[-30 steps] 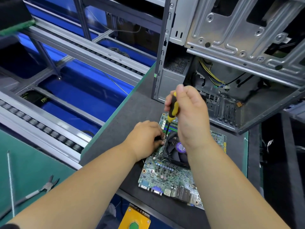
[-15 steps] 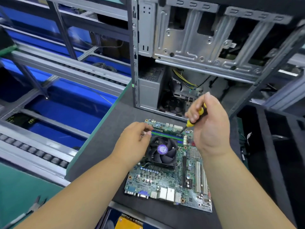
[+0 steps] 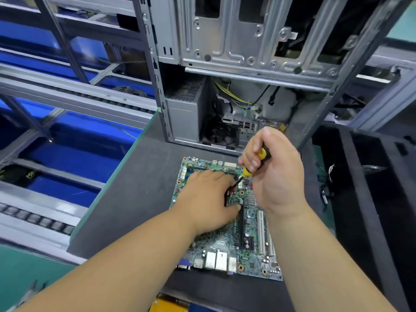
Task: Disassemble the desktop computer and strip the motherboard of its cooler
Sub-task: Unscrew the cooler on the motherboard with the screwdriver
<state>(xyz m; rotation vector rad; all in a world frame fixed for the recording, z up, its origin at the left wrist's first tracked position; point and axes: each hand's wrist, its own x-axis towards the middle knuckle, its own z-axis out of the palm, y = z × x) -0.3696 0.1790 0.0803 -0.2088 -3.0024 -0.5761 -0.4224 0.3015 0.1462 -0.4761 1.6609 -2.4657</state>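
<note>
With motherboard already out of case, flat on worktop: left hand presses over cooler, hiding it. Right hand grips screwdriver, tip at cooler corner. Judgement: cooler screws in progress; removal pending.

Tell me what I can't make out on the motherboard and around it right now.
Head view only:
- Cooler: hidden under the left hand; whether its screws are out cannot be told.
- Screwdriver tip: lost behind the left hand's fingers, so its contact point is unclear.
- Motherboard markings: too small and blurred.
- Computer case: top cut off by the frame edge; interior dark.
- Right hand covers most of the handle.
</note>
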